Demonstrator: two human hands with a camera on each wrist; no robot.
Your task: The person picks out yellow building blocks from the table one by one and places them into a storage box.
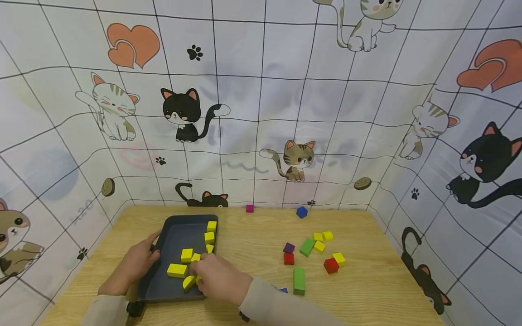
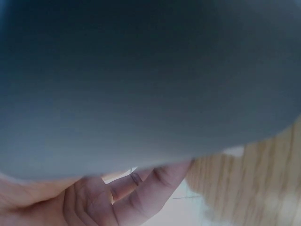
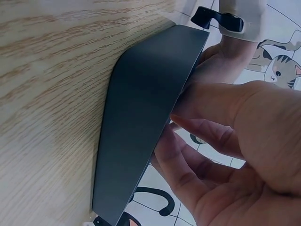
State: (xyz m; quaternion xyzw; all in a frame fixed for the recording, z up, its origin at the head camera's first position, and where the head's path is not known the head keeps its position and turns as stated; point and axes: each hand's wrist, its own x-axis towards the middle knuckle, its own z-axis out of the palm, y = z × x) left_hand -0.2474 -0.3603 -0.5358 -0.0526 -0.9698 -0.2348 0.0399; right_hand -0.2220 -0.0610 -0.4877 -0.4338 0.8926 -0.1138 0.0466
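My left hand [image 1: 136, 262] holds the left rim of a dark grey tray [image 1: 171, 246], thumb by the rim. In the left wrist view, the underside of the tray [image 2: 141, 94] fills most of the picture above the curved fingers [image 2: 150, 193]. My right hand [image 1: 222, 278] reaches over the tray's right side with bent fingers among yellow blocks [image 1: 177, 270]. Its fingertips touch or nearly touch one yellow block [image 1: 195, 257]; the tray wall hides them in the right wrist view. A yellow half-round block [image 1: 189, 283] lies just left of that hand. More yellow blocks [image 1: 209, 238] line the tray's right wall.
Right of the tray, loose blocks lie on the wooden table [image 1: 367, 271]: green [image 1: 299, 280], red [image 1: 331, 265], purple [image 1: 288, 247] and yellow [image 1: 339, 259]. A blue block [image 1: 302, 212] and a magenta cube [image 1: 249, 208] sit at the back edge, against the cat-print cloth [image 1: 244, 136].
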